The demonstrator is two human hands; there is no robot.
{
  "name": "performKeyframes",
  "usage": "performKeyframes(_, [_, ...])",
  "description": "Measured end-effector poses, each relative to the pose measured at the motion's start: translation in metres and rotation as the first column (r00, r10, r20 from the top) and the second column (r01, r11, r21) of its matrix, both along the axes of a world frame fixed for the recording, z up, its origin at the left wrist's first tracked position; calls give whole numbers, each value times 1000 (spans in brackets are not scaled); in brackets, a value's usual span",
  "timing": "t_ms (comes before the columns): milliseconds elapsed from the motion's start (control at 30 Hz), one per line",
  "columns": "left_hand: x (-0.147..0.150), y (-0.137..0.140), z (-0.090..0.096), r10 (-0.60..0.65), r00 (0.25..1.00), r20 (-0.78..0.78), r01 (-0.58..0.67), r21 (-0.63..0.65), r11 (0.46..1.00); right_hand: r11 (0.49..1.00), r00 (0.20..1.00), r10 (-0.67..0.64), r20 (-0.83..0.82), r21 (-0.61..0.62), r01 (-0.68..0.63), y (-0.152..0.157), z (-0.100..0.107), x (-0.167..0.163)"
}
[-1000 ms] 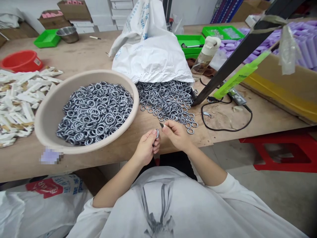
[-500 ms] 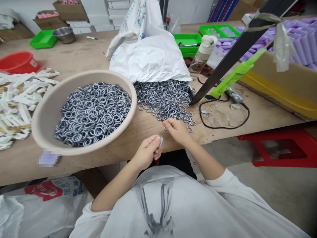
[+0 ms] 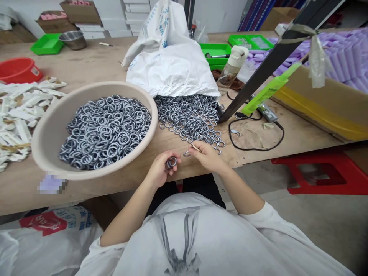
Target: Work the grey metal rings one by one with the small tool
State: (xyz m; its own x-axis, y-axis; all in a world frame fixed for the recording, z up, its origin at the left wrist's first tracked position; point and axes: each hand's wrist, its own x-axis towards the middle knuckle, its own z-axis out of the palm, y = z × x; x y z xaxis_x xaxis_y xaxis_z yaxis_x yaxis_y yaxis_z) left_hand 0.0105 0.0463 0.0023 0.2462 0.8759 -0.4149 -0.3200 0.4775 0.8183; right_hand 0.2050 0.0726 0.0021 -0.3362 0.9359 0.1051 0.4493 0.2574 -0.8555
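My left hand is curled around grey rings, just in front of the table edge; I cannot tell how many are in it. In my right hand a thin pale stick is pinched between thumb and fingers. A single ring is at the fingertips of that hand, either on the table or touching them. Beyond the hands, a loose heap of grey rings spills from a white woven sack. On the left stands a beige basin filled with similar rings.
White strips lie piled at far left, near a red bowl. A slanted black post rises beside a bottle and a corded device. A carton and red stool are at right.
My left hand has moved left, away from the right, and its fingers have loosened, showing the rings. My right hand has turned so the pale stick shows. A ring now appears by its fingertips.
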Motion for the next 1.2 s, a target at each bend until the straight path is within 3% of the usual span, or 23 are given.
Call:
performKeyframes(67, [7, -2, 3, -123, 990, 62, 125, -38, 991, 995, 974, 89, -208, -30, -98, -1, 5, -2])
performKeyframes(167, [18, -8, 11, -259, 945, 201, 276, -63, 959, 994, 938, 88, -336, -26, -103, -6, 9, -9])
performKeyframes(267, [27, -11, 17, -191, 955, 225, 205, -39, 978, 999, 934, 28, -355, -9, -34, -12, 11, -14])
performKeyframes(367, [32, -10, 20, -65, 985, 158, 59, 47, 997, 999, 952, -33, -304, 8, 37, -14, 12, -15])
performKeyframes(467, [32, -8, 21, -28, 990, 137, 13, 106, 994, 990, 972, -105, -208, 67, 121, -13, 15, -11])
performKeyframes(600, [29, -6, 20, -11, 988, 152, -7, 121, 993, 969, 1000, -11, 22, 248, 5, -23, 25, -8])
performKeyframes(700, [29, -5, 18, -10, 988, 154, -10, 128, 992, 954, 996, 42, 84, 292, -65, -31, 30, -9])
performKeyframes(800, [29, -8, 15, -56, 992, 109, 39, 151, 988, 964, 994, 33, 100, 260, -58, -28, 27, -8])
performKeyframes(867, [26, -14, 18, -148, 988, 44, 138, 179, 974, 981, 991, -29, 127, 192, 4, -18, 21, -5])
performKeyframes(933, [16, -21, 27, -234, 970, -71, 244, 238, 940, 990, 979, -104, 176, 113, 84, -6, 13, 0])
performKeyframes(1000, [-1, -25, 44, -175, 947, -270, 268, 363, 892, 983, 949, -177, 259, 87, 160, 6, 6, 4])
performKeyframes(1067, [-24, -22, 64, 136, 843, -521, 220, 564, 796, 968, 898, -248, 363, 130, 215, 15, 3, 4])
performKeyframes(1100, [-36, -17, 73, 338, 714, -613, 217, 653, 726, 960, 866, -275, 417, 161, 228, 19, 2, 2])
performKeyframes(1133, [-47, -11, 80, 504, 535, -678, 250, 697, 672, 955, 833, -292, 471, 191, 227, 22, 2, 0])
performKeyframes(1200, [-65, 3, 87, 665, 193, -721, 344, 685, 642, 954, 769, -292, 569, 232, 191, 28, 2, -9])
